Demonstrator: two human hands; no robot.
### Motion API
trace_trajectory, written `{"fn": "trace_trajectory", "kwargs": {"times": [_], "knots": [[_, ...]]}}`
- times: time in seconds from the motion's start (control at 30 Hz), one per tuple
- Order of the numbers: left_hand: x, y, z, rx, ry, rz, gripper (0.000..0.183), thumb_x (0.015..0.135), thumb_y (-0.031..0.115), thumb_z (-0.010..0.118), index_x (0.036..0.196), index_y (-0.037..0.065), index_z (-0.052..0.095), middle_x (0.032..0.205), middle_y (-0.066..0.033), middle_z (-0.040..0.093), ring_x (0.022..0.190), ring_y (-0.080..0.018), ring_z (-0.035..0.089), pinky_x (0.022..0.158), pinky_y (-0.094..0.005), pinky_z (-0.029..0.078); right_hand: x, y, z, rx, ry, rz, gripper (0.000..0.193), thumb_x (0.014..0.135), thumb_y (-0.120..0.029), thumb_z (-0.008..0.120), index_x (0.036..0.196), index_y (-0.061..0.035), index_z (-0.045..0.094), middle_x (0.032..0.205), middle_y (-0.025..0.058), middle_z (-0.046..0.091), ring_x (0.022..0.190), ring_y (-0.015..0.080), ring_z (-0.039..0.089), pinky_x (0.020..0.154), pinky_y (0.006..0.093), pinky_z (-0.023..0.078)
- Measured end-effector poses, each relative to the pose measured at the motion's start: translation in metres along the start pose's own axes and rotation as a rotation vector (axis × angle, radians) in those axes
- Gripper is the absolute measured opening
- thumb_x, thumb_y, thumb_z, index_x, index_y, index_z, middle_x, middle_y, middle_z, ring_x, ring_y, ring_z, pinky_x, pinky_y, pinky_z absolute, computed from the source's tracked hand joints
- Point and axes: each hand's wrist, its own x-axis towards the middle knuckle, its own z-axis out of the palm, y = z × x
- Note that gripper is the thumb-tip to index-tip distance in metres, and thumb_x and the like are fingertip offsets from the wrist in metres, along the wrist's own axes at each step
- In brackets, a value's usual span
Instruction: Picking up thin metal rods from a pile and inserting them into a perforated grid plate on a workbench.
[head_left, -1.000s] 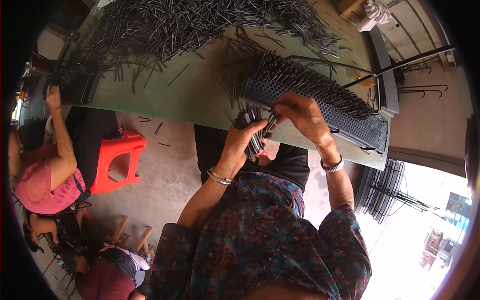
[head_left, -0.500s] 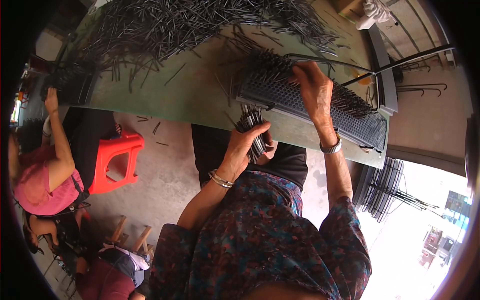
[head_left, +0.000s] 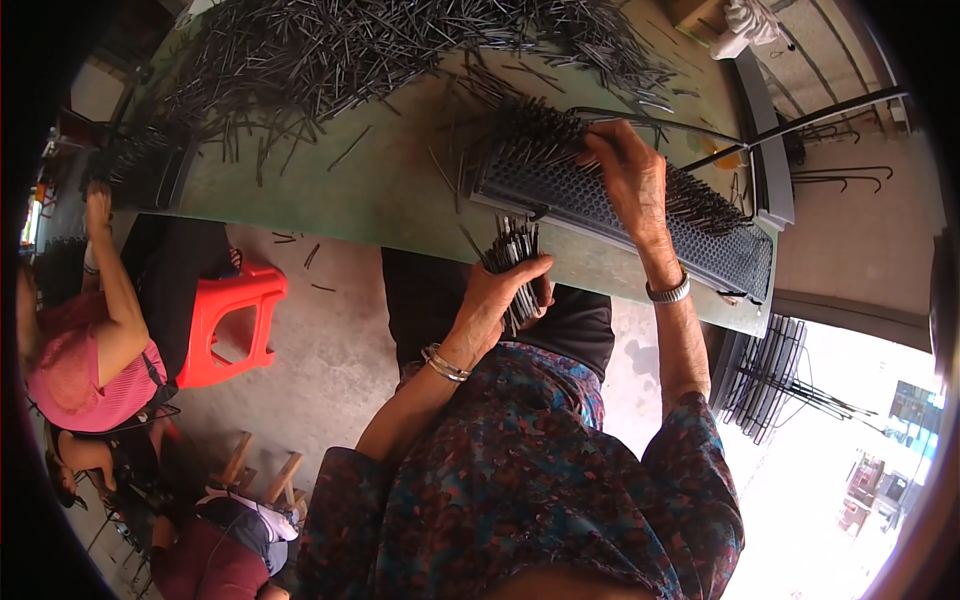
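My left hand (head_left: 490,300) is closed round a bundle of thin dark rods (head_left: 517,245), held below the table's near edge with the ends pointing up. Over the long black tray (head_left: 690,243), which has a honeycomb of holes, my right hand (head_left: 635,180) is bent with thumb and fingers pinched together. What lies in that pinch is too small or hidden to make out. Rods stand packed upright in the tray's left part (head_left: 540,130). Another row of upright rods (head_left: 705,200) runs along its far side, right of my hand.
A large heap of loose rods (head_left: 330,55) covers the back of the green tabletop (head_left: 320,200). A black metal bar (head_left: 810,125) crosses at the right. To the left, a co-worker in pink (head_left: 100,375) reaches to another tray, near a red stool (head_left: 235,310).
My left hand and its bundle have shifted slightly right, and the rods stand more upright. My right hand stays almost in place at the tray. The co-worker's hand has moved a little nearer.
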Motion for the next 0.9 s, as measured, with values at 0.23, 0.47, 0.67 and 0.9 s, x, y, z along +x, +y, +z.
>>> {"fn": "trace_trajectory", "kwargs": {"times": [0.23,0.47,0.67,0.9], "knots": [[-0.0005,-0.0023,0.0027,0.017,-0.021,0.036,0.013,0.084,0.010,0.070,0.088,0.003,0.060,0.067,-0.0065,0.061,0.059,-0.0157,0.060,0.059,-0.0321,0.055,0.0033,0.0025,-0.0004,-0.015,-0.032,-0.082,0.009,0.091,-0.004,0.059,0.098,0.0000,0.061,0.077,0.0073,0.068,0.071,0.0118,0.067,0.064,0.0245,0.050],[-0.0005,-0.0038,0.0038,0.042,-0.042,0.060,0.012,0.085,0.010,0.069,0.088,0.002,0.060,0.065,-0.0051,0.060,0.057,-0.0137,0.057,0.055,-0.0264,0.046,0.0061,0.0034,-0.0016,-0.088,-0.047,-0.085,0.010,0.091,-0.005,0.059,0.099,-0.0016,0.062,0.076,0.0070,0.069,0.071,0.0121,0.069,0.066,0.0249,0.051],[0.0010,-0.0021,0.0055,0.114,-0.028,0.081,0.011,0.084,0.010,0.069,0.084,0.002,0.062,0.061,-0.0030,0.059,0.052,-0.0118,0.054,0.050,-0.0258,0.043,0.0065,-0.0007,-0.0006,-0.150,-0.038,-0.110,0.009,0.091,-0.006,0.059,0.098,-0.0020,0.062,0.074,0.0074,0.069,0.069,0.0132,0.068,0.063,0.0255,0.051],[0.0035,-0.0033,0.0052,0.177,-0.042,0.108,0.015,0.084,0.010,0.068,0.073,0.004,0.061,0.055,-0.0011,0.055,0.045,-0.0100,0.050,0.045,-0.0248,0.039,0.0069,-0.0027,0.0009,-0.150,-0.050,-0.176,0.008,0.090,-0.005,0.060,0.097,-0.0010,0.061,0.077,0.0088,0.068,0.068,0.0145,0.067,0.062,0.0267,0.050]]}}
